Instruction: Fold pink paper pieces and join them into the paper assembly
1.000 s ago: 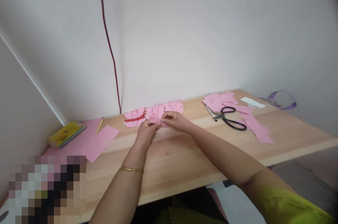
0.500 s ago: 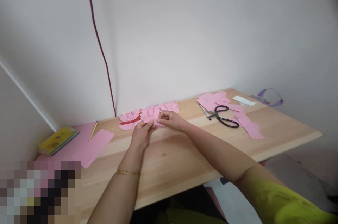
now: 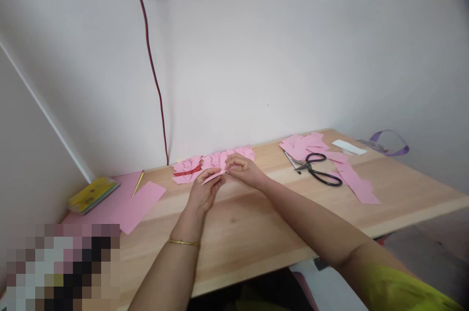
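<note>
Between my two hands I hold a small piece of pink paper [image 3: 214, 177], seen nearly edge-on above the table. My left hand [image 3: 205, 190] is closed on its left part, thumb on top and fingers beneath. My right hand [image 3: 243, 169] pinches its right end between thumb and bent fingers. Just behind the hands, along the wall, lie several fringed pink paper pieces [image 3: 188, 164]. A red strip [image 3: 187, 171] crosses the leftmost of them.
On the right lie black-handled scissors [image 3: 315, 168], a pen [image 3: 292, 161], pink scraps [image 3: 300, 144], a white strip [image 3: 349, 147] and a purple ribbon roll [image 3: 397, 144]. On the left, pink sheets [image 3: 142, 206] carry a yellow pencil [image 3: 138, 184] and a yellow book [image 3: 94, 193].
The pink paper has tilted from showing its face to nearly edge-on, as my hands turned it. The whole scene has shifted slightly right and down in view.
</note>
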{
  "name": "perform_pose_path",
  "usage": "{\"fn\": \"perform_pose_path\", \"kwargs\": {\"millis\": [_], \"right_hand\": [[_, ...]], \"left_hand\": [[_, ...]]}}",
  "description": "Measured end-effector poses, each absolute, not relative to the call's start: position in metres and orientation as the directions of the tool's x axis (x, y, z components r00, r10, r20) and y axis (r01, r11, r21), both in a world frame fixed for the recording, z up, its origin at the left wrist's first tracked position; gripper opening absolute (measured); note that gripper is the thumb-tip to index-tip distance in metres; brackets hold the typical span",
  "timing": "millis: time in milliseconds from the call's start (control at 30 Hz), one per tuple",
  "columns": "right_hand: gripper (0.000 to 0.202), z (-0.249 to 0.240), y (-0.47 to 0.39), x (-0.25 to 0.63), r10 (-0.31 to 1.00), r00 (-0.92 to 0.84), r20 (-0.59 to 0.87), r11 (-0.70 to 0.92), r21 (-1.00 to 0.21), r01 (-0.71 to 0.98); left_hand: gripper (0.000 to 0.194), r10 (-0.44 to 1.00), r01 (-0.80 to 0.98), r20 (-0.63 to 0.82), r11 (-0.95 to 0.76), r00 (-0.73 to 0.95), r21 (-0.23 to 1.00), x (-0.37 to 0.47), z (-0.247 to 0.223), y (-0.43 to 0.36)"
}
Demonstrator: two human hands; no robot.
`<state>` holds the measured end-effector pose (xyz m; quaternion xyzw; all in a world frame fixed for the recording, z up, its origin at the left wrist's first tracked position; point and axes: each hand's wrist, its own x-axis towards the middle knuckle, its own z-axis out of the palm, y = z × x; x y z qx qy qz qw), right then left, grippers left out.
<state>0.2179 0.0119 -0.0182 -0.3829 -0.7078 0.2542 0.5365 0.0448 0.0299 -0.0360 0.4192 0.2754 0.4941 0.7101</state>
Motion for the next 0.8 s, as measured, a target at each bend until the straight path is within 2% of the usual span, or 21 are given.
{"fn": "perform_pose_path", "kwargs": {"millis": [100, 400, 667, 800], "right_hand": [[0.006, -0.0186, 0.0116, 0.2172, 0.813, -0.116, 0.571, 0.578, -0.769, 0.272], [0.013, -0.0127, 0.0068, 0.2144, 0.824, -0.103, 0.557, 0.556, -0.759, 0.338], [0.017, -0.0165, 0.0071, 0.2134, 0.906, -0.155, 0.393, 0.422, -0.859, 0.288], [0.017, -0.0182, 0.0088, 0.2136, 0.916, -0.174, 0.361, 0.399, -0.863, 0.310]], "left_hand": [[0.028, 0.931, -0.481, 0.030, 0.160, 0.364, 0.862, 0.0452, -0.0340, 0.0285], [0.024, 0.942, -0.436, -0.072, 0.218, 0.329, 0.873, 0.0461, -0.0299, 0.0259], [0.028, 0.946, -0.382, -0.088, 0.210, 0.313, 0.900, 0.0473, -0.0288, 0.0245], [0.031, 0.949, -0.371, -0.087, 0.201, 0.302, 0.907, 0.0471, -0.0284, 0.0244]]}}
